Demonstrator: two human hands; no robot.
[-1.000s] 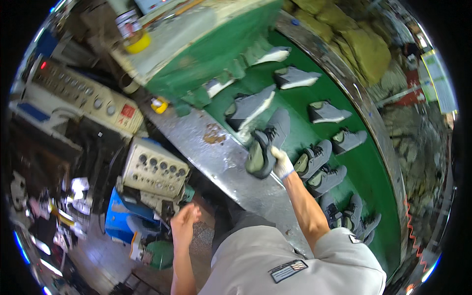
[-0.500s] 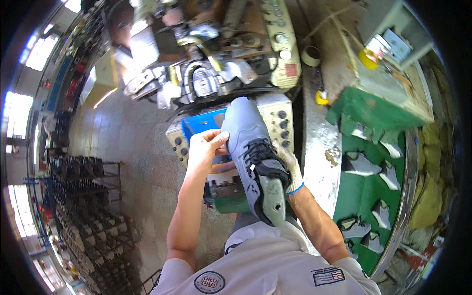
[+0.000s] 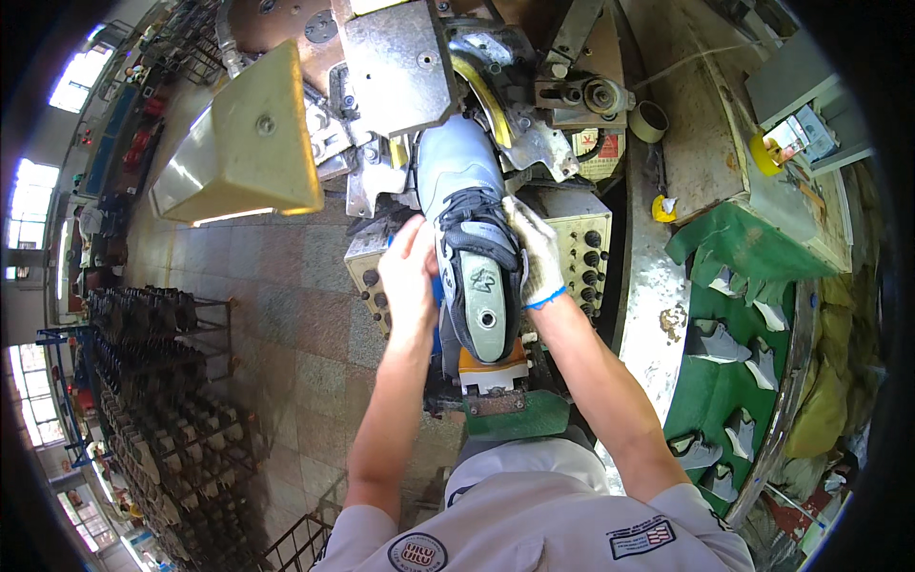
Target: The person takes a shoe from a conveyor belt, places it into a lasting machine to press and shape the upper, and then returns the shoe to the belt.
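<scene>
Grey shoe upper (image 3: 464, 214) now toe-first in the machine (image 3: 410, 67), both hands (image 3: 408, 276) (image 3: 536, 250) clamped on its sides.

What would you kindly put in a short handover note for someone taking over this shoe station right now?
Left hand: bare, flat against the left side of the grey and black laced shoe upper on its last.
Right hand: in a white knit glove, gripping the shoe's right side.
Shoe: toe pushed into the metal machine head, heel toward the person, above the orange support block.
Done: shoe seated at the machine.
Left: not visible whether the machine has closed on it. More grey uppers lie on the green conveyor to the right.
</scene>
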